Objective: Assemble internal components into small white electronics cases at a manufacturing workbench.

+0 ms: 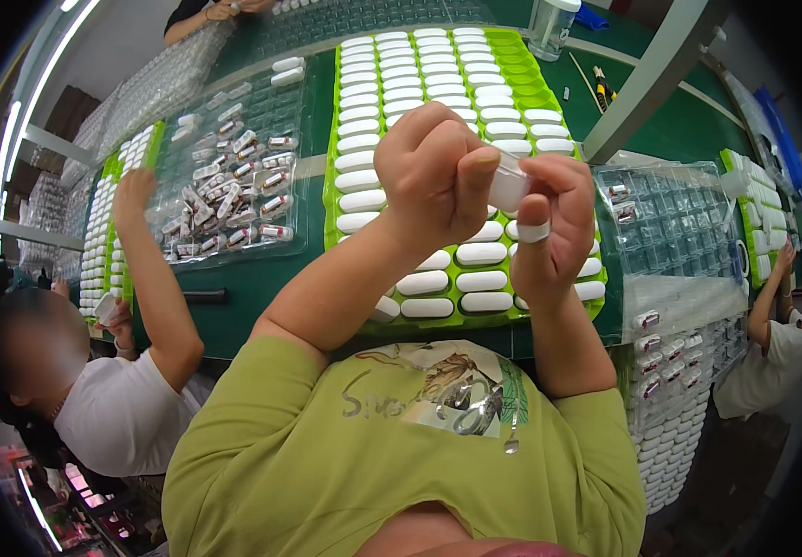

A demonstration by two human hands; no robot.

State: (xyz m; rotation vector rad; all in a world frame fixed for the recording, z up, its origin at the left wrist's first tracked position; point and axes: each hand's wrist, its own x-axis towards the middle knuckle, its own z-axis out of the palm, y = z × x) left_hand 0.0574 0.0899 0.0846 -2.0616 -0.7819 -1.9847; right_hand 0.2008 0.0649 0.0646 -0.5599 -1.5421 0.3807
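Over the middle of a bright green tray [464,322], my two hands come together at a small white plastic piece with a clear-looking edge [510,188]. My left hand [429,172] is curled, its thumb and forefinger pressed against the piece's left side. From the right, my right hand [559,218] pinches it with the fingertips; white tape [533,232] wraps its thumb. Rows of white, rounded oblong cases [357,162] fill most of the tray beneath. Part of the piece is hidden behind my fingers.
Left stands a clear tray [301,218] heaped with small white-and-red parts [231,200]. A clear compartmented tray [689,213] lies to the right. A grey post [647,88] rises at the right, near a clear jar [549,28]. Co-workers sit on both sides, one arm [155,251] close at left.
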